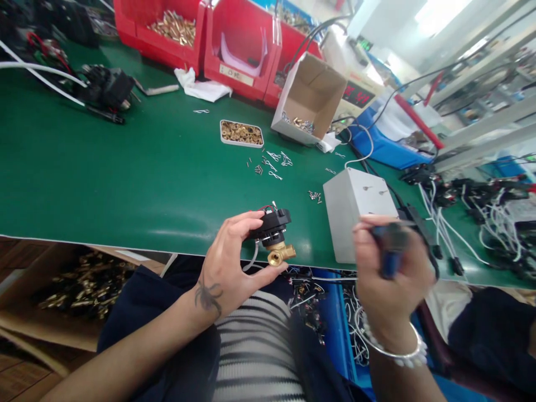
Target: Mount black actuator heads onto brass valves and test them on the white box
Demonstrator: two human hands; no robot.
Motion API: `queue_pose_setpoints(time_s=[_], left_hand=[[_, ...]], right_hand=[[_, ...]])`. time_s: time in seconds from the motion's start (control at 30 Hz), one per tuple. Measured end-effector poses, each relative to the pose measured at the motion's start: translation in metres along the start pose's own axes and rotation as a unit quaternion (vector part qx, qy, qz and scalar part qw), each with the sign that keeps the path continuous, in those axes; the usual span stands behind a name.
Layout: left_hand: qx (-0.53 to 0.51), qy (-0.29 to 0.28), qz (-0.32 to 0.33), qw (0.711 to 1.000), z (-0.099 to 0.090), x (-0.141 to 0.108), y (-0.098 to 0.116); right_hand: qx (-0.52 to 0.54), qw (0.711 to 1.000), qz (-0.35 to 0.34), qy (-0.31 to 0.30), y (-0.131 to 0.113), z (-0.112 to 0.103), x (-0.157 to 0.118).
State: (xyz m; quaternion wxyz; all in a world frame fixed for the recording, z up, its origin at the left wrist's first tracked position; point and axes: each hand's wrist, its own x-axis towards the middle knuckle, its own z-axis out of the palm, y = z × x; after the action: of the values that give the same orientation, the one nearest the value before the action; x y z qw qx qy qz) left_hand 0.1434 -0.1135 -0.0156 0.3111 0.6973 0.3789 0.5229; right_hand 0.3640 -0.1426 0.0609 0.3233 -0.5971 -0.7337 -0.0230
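Observation:
My left hand point(234, 254) is closed around a small motorized valve, with fingers on its black round head and the thumb under the brass body. The brass valve body point(276, 254) points down and shows an open threaded port. Red wires and a grey cable come from the black actuator head point(274, 221). At the right, my right hand point(391, 273) grips a black-and-blue handheld tool point(391, 251), smeared by motion, in front of a grey metal box point(360, 201). Its exact kind cannot be made out. Small screws point(315, 196) lie on the green mat beyond the valve.
Spring clips point(274, 162) and a white tray of brass parts point(242, 134) lie farther back. Red bins point(238, 50) and an open carton point(310, 100) line the rear. Cabled black units point(104, 86) stand at left, more at right. Blue crates point(335, 324) sit below the table edge.

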Motion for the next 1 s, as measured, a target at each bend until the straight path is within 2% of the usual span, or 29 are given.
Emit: queue_pose_setpoints(time_s=[0.07,0.1,0.13,0.17,0.27,0.3,0.33,0.43,0.47,0.5,0.6,0.63,0.67,0.73,0.77,0.8,0.83,0.87,0.93,0.97,1.0], left_hand=[[0.005,-0.001,0.007,1.000,-0.0002,0.0000,-0.0003],[0.007,-0.003,0.008,1.000,-0.0004,0.0002,-0.0003],[0.008,-0.003,0.008,1.000,-0.0006,0.0004,-0.0002],[0.007,-0.003,0.006,1.000,-0.0007,0.0006,0.0001],[0.000,-0.001,-0.001,1.000,-0.0010,0.0012,0.0007],[-0.001,-0.001,-0.001,1.000,-0.0009,0.0011,0.0007],[-0.001,-0.001,-0.001,1.000,-0.0008,0.0010,0.0006],[0.000,0.000,0.004,1.000,-0.0001,0.0002,-0.0002],[0.000,0.000,0.004,1.000,0.0002,-0.0001,-0.0005],[-0.001,0.001,0.005,1.000,0.0004,-0.0003,-0.0008],[-0.003,0.005,0.010,1.000,0.0007,-0.0009,-0.0016],[-0.003,0.006,0.011,1.000,0.0007,-0.0010,-0.0018],[-0.002,0.006,0.011,1.000,0.0007,-0.0011,-0.0019],[0.001,0.004,0.010,1.000,0.0006,-0.0011,-0.0023],[0.002,0.003,0.009,1.000,0.0006,-0.0011,-0.0024],[0.002,0.003,0.009,1.000,0.0006,-0.0011,-0.0024],[0.002,0.002,0.009,1.000,0.0005,-0.0011,-0.0024],[0.002,0.002,0.010,1.000,0.0004,-0.0011,-0.0023],[0.001,0.006,0.011,1.000,0.0003,-0.0012,-0.0020],[0.001,0.006,0.011,1.000,0.0003,-0.0013,-0.0020],[0.003,0.007,0.012,1.000,0.0004,-0.0014,-0.0020]], right_hand=[[-0.015,0.993,-0.050,-0.102,-0.0017,0.0025,0.0020],[-0.020,0.989,-0.055,-0.136,-0.0031,0.0033,0.0031],[-0.020,0.988,-0.044,-0.143,-0.0046,0.0035,0.0039],[-0.010,0.993,-0.030,-0.114,-0.0061,0.0034,0.0043],[0.051,0.998,-0.001,0.047,-0.0086,0.0032,0.0029],[0.057,0.997,-0.003,0.060,-0.0087,0.0035,0.0023],[0.050,0.998,-0.009,0.036,-0.0087,0.0039,0.0021],[0.003,0.992,-0.019,-0.127,-0.0084,0.0036,0.0035],[0.003,0.989,-0.012,-0.145,-0.0084,0.0032,0.0041],[0.016,0.993,0.001,-0.119,-0.0085,0.0028,0.0045],[0.078,0.991,0.063,0.088,-0.0078,0.0042,0.0037],[0.089,0.986,0.066,0.123,-0.0072,0.0053,0.0034],[0.087,0.989,0.057,0.109,-0.0064,0.0062,0.0033],[0.054,0.998,0.013,-0.029,-0.0047,0.0063,0.0041],[0.035,0.994,-0.006,-0.103,-0.0042,0.0053,0.0048],[0.023,0.988,-0.012,-0.149,-0.0038,0.0041,0.0054],[0.021,0.988,-0.005,-0.152,-0.0038,0.0029,0.0057],[0.027,0.994,0.007,-0.110,-0.0039,0.0023,0.0056],[0.048,0.998,0.025,0.019,-0.0044,0.0035,0.0042],[0.053,0.997,0.021,0.057,-0.0047,0.0051,0.0032],[0.051,0.997,0.009,0.056,-0.0050,0.0070,0.0024]])
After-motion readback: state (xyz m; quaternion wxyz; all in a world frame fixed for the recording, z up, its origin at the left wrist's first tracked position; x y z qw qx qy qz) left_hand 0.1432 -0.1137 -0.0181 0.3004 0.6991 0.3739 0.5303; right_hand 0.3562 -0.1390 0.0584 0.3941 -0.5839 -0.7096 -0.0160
